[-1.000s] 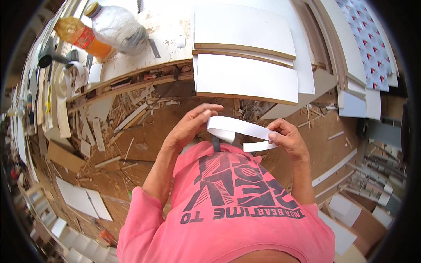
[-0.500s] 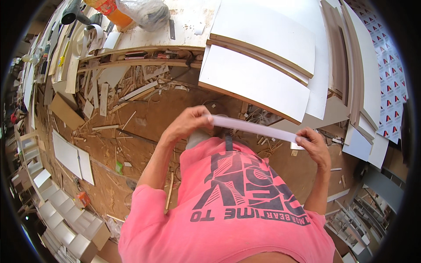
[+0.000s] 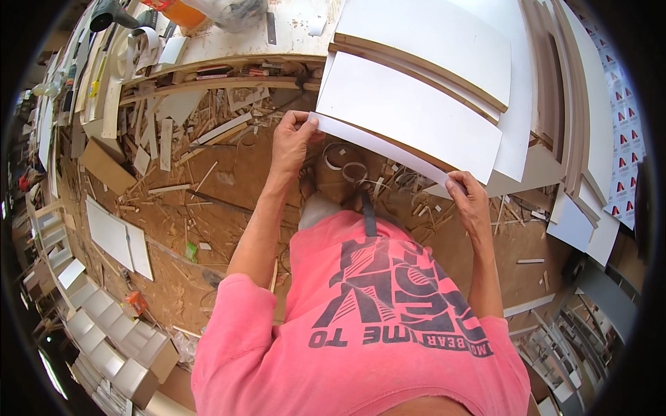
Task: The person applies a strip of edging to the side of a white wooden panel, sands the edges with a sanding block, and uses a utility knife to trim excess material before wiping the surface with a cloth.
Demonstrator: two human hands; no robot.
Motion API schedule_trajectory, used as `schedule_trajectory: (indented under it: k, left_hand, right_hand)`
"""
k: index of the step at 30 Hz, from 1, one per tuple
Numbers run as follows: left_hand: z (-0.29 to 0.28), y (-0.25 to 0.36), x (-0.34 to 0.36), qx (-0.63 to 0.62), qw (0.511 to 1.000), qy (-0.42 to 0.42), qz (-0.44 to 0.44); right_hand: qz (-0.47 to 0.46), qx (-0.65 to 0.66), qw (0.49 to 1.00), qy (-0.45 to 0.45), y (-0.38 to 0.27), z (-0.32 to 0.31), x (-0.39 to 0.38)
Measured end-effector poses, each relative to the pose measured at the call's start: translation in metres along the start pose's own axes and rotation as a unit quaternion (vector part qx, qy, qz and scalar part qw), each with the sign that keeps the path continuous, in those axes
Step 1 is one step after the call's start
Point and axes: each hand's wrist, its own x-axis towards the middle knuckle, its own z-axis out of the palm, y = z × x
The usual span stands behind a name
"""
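You hold one white strip (image 3: 381, 145) between your two hands, in front of your body and above the floor (image 3: 229, 180). Your left hand (image 3: 293, 142) pinches the left end of the strip, with the thumb on top and the fingers bent below. Your right hand (image 3: 472, 204) pinches the other end in the same manner, thumb above. Between the hands the strip is stretched almost straight, and it goes down toward your right side.

The strip is along the front edge of the nearest white board (image 3: 416, 111), and it covers a part of this edge in the view. Whether it touches the board, I cannot tell. Behind this board lies another white board (image 3: 437, 45).

On your left, the workbench (image 3: 305, 43) carries a dark ruler (image 3: 271, 29) and a bottle with orange drink (image 3: 182, 15), which is cut by the picture's border. Under the bench, many wood scraps (image 3: 166, 144) are spread on the floor. You wear a pink shirt (image 3: 395, 374) with dark print.
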Motion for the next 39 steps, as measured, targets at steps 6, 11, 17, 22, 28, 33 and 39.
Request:
schedule_trajectory:
  k: [6, 11, 17, 22, 28, 33, 39]
  left_hand:
    - [0.012, -0.005, -0.003, 0.033, 0.996, 0.053, 0.058]
    - [0.016, -0.011, -0.005, 0.031, 0.994, 0.067, 0.081]
    - [0.015, -0.022, -0.002, -0.009, 0.993, 0.083, 0.083]
    - [0.017, -0.019, -0.003, -0.002, 0.992, 0.085, 0.094]
    - [0.017, -0.022, -0.002, -0.021, 0.991, 0.086, 0.1]
    - [0.016, -0.024, 0.0, -0.036, 0.992, 0.081, 0.091]
    - [0.017, -0.028, 0.001, -0.047, 0.99, 0.081, 0.103]
  right_hand:
    - [-0.041, -0.027, 0.998, 0.027, 0.012, 0.007, 0.008]
    - [-0.042, -0.02, 0.999, 0.021, 0.019, 0.006, 0.013]
    - [-0.044, -0.027, 0.998, 0.019, 0.014, 0.005, 0.013]
    - [-0.026, -0.01, 1.0, 0.014, 0.019, 0.006, 0.013]
    - [-0.011, -0.006, 1.0, 0.004, 0.018, 0.005, 0.014]
    - [-0.002, -0.008, 1.0, -0.006, 0.019, 0.003, 0.015]
    - [0.002, -0.01, 1.0, -0.011, 0.015, 0.002, 0.015]
